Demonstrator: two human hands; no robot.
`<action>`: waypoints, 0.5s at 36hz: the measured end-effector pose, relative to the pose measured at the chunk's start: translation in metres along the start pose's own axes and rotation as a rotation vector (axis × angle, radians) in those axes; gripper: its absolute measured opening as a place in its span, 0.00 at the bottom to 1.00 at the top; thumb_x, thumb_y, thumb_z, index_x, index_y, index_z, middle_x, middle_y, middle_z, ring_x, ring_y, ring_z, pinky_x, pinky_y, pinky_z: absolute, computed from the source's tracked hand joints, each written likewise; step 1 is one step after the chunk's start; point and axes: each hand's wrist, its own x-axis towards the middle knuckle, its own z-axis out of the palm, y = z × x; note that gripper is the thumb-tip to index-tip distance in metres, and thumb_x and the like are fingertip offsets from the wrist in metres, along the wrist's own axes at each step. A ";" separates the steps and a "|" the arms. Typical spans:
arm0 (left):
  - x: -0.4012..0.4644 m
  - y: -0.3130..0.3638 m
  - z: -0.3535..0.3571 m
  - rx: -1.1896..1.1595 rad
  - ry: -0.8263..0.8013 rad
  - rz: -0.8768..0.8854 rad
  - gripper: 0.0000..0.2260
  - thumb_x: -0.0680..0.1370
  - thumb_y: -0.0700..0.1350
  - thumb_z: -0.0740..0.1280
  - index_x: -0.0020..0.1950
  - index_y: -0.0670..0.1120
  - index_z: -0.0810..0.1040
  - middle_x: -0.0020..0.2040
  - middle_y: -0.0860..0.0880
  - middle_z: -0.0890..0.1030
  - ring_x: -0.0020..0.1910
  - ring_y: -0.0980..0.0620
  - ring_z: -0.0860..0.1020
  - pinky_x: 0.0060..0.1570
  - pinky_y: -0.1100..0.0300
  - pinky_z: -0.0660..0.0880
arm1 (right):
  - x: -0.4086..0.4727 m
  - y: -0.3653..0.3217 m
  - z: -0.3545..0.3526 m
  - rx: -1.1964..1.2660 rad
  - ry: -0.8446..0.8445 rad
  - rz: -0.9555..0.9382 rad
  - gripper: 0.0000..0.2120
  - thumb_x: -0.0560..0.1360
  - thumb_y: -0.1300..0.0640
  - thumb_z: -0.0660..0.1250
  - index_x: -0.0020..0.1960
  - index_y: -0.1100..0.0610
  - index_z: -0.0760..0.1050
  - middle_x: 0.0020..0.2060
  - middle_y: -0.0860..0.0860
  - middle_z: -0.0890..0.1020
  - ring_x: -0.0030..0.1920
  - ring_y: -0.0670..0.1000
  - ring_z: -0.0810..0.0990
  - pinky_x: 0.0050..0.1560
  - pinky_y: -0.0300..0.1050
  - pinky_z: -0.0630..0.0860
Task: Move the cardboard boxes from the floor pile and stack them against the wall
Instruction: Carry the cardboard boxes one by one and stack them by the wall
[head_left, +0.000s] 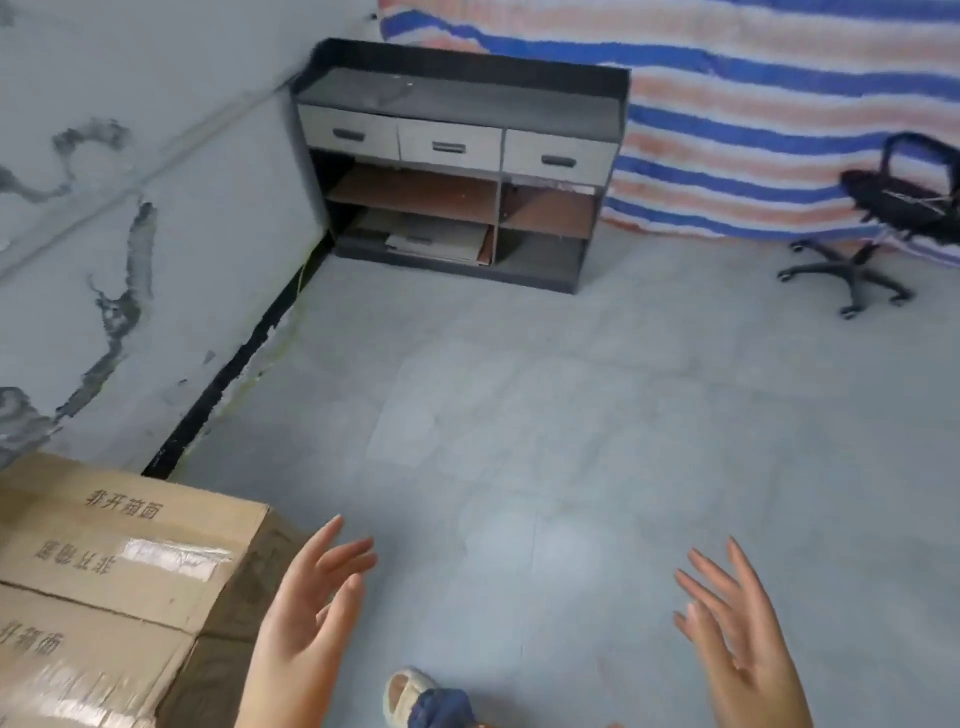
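Left hand (301, 618) and right hand (737, 639) raised at the bottom of the view, palms facing each other, fingers straight and spread. Both wide and holding nothing. Well apart from each other, bare floor (519, 415) between them.

Left hand is just beside the near corner of a cardboard box (104, 587); contact cannot be told, the fingers appear clear of it. Box sits at lower left, next to the wall (104, 234), its top face showing printed characters and strips of clear tape along the seam. A crease line runs across the top; whether this is one box or two side by side cannot be told. How far down it goes is hidden by the frame edge.

A foot in a light sandal (405, 696) with a blue trouser hem shows between the hands, at the bottom edge.

Farther back: dark cabinet (457, 166) in the corner, three pale drawers across the top, open shelves below, flat sheets lying on the lower left shelf. Striped blue, white and orange tarp (753, 104) hangs behind it. Black swivel chair (883, 218) at far right, in front of the tarp.

Wall has grey stains and peeling paint, dark skirting along its base.
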 end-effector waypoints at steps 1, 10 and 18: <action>-0.006 -0.001 0.012 -0.008 -0.028 0.006 0.17 0.74 0.43 0.70 0.61 0.53 0.73 0.53 0.54 0.84 0.51 0.56 0.82 0.56 0.53 0.74 | -0.008 0.004 -0.017 -0.007 0.027 0.003 0.23 0.69 0.43 0.68 0.58 0.22 0.68 0.55 0.33 0.80 0.57 0.40 0.79 0.51 0.36 0.77; -0.108 -0.015 0.142 0.055 -0.349 0.013 0.21 0.69 0.44 0.64 0.62 0.54 0.73 0.53 0.54 0.84 0.51 0.54 0.82 0.54 0.60 0.76 | -0.097 0.032 -0.186 -0.084 0.228 0.120 0.28 0.68 0.54 0.64 0.54 0.19 0.68 0.54 0.31 0.80 0.55 0.38 0.79 0.50 0.33 0.77; -0.181 -0.012 0.232 0.203 -0.628 0.056 0.22 0.77 0.29 0.62 0.61 0.54 0.74 0.53 0.56 0.83 0.49 0.58 0.82 0.47 0.72 0.75 | -0.169 0.044 -0.291 -0.059 0.529 0.205 0.25 0.70 0.48 0.70 0.52 0.18 0.67 0.54 0.36 0.81 0.52 0.35 0.80 0.47 0.32 0.78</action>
